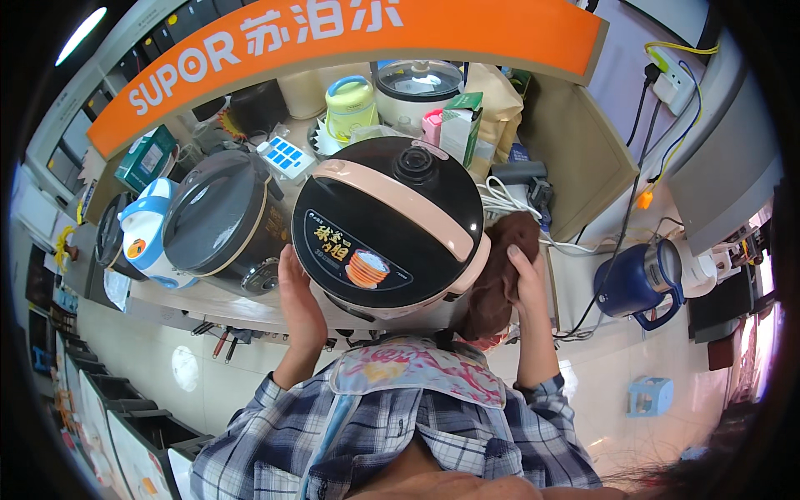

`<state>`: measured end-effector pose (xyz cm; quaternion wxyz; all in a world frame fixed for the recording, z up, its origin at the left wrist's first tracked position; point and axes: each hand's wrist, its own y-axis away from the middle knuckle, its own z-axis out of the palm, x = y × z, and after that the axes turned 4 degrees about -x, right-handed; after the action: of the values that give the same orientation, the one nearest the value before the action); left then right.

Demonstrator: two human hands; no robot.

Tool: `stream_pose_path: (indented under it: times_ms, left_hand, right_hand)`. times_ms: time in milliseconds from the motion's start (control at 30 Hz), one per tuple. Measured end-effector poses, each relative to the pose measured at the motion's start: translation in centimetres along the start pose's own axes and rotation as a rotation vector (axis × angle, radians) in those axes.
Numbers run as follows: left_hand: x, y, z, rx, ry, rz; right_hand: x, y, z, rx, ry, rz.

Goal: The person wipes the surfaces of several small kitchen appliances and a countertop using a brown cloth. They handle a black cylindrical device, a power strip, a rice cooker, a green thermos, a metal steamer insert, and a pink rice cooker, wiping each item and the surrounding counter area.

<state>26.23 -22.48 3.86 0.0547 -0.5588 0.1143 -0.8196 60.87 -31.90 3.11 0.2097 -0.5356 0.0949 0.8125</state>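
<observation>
A rice cooker (pixel 358 212) with a black lid and a pink carrying handle (pixel 408 208) stands on the counter right in front of me. My left hand (pixel 300 302) is at the cooker's near left side, its fingers stretched out and holding nothing. Whether the palm touches the cooker's wall cannot be made out. A dark brown cloth (pixel 498 275) hangs bunched in my right hand (pixel 530 283), with the thumb on top and the other fingers hidden behind it. The cloth lies against the cooker's right side.
To the left stand a dark cooker (pixel 221 217) and a blue-and-white appliance (pixel 150 229). Behind are a lime-green jug (pixel 350 108), a white glass-lidded cooker (pixel 417 83) and a green-and-white box (pixel 461 127). White cables (pixel 504 200) lie at right, near a blue kettle (pixel 633 279). An orange sign board (pixel 333 37) spans the back.
</observation>
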Motion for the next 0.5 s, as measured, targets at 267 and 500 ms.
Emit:
stream_pose_path:
  times_ms: [267,500]
  left_hand:
    - [0.9,-2.3,0.8,-0.073,0.042,0.0]
    - [1.7,-5.7,-2.2,-0.065,0.092,-0.119]
  right_hand:
    - [1.2,-1.6,1.4,-0.298,0.049,0.029]
    - [-0.1,-0.5,0.9,-0.207,0.121,0.073]
